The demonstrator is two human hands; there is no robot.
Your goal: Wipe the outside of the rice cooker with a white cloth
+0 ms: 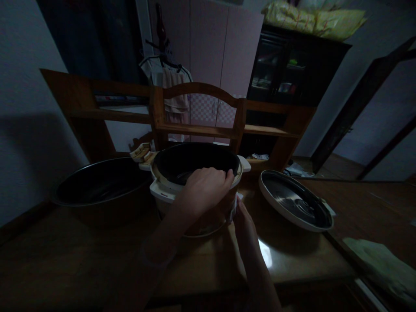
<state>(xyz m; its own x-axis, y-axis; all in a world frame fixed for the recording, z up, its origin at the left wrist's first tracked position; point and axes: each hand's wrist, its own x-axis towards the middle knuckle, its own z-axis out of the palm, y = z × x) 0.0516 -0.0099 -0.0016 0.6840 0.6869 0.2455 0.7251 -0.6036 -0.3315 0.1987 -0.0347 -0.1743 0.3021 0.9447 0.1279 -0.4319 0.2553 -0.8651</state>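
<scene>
head view, dim room: a cream cooker (pixel 161 193) w/ no lid on stands on a dark wooden table (pixel 97 260), about mid-frame, near the table's back edge & just in front of a wooden shelf unit (pixel 198 128). its dark inner pot (pixel 191 161) sits inside, open to the top. left hand (pixel 203 190) comes in from lower left & is clamped on the cooker's near rim, fingers curled over the edge w/ the tips dipping toward the inner pot, back of hand facing the cam. right hand (pixel 244 219) comes up from the bottom edge & lies against the cooker's lower right side, touching it; its fingers are hidden behind the body, so can't tell if they're spread or gripping. the two hands are close, left above, right below & to the right. right of the cooker, apart from it, a round lid (pixel 295 200) lies on the table w/ its shiny inside facing up, tilted a bit. left of the cooker, just beside it, a big dark bowl (pixel 97 182). a pale green cloth (pixel 378 260) lies at lower right. behind the shelf unit: a pink wardrobe (pixel 224 47) & a dark cabinet (pixel 292 69).
</scene>
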